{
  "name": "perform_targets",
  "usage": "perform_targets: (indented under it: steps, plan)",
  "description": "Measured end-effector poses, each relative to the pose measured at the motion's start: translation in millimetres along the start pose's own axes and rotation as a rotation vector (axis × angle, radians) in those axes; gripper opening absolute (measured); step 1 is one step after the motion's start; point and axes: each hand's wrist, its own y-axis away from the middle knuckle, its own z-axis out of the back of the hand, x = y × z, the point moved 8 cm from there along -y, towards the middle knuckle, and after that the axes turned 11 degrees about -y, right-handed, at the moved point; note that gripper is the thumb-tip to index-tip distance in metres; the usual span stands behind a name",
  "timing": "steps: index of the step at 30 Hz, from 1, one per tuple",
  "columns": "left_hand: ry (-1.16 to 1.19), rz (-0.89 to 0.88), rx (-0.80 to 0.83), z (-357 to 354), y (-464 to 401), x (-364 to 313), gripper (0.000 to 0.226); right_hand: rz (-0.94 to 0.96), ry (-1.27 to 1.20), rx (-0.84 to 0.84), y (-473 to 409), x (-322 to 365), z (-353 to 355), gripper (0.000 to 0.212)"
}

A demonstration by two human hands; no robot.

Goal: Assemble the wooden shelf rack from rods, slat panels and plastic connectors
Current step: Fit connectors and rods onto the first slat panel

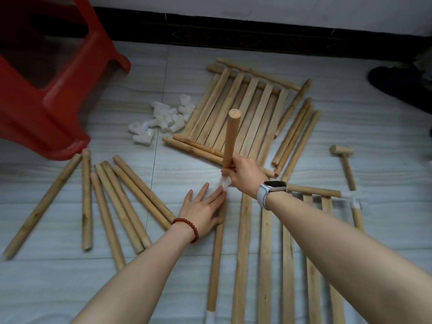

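Pale round wooden rod (230, 139) is standing upright in the right hand (243, 171), its grip wrapping it, over the white plastic corner connector (225, 183) – the flat left hand (205, 209) is steadying the floor frame. Tilted entry risks jamming – or popping the joint.

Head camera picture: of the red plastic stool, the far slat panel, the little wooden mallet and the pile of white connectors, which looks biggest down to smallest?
1. red plastic stool, partly cut off by the frame
2. far slat panel
3. pile of white connectors
4. wooden mallet

The last two look close; the pile is spread wider, so that order is unsure.
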Motion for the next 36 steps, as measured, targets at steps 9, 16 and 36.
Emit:
perform_targets:
  steps: [9, 16, 36]
  plan:
    - [0.005, 0.000, 0.023, -3.0, -0.4, -3.1, 0.069, -0.033, 0.013, -0.046, 3.2, -4.7, -6.3, 0.026]
    - [0.014, 0.248, -0.076, 3.4, 41.0, 50.9, 0.041, -0.118, -0.035, -0.094, 8.3, -1.6, -2.5, 0.023]
    - [-0.522, -0.105, 0.044, -15.4, 57.9, 65.0, 0.036, -0.351, -0.272, 0.087, 92.9, -48.5, -33.1, 0.045]
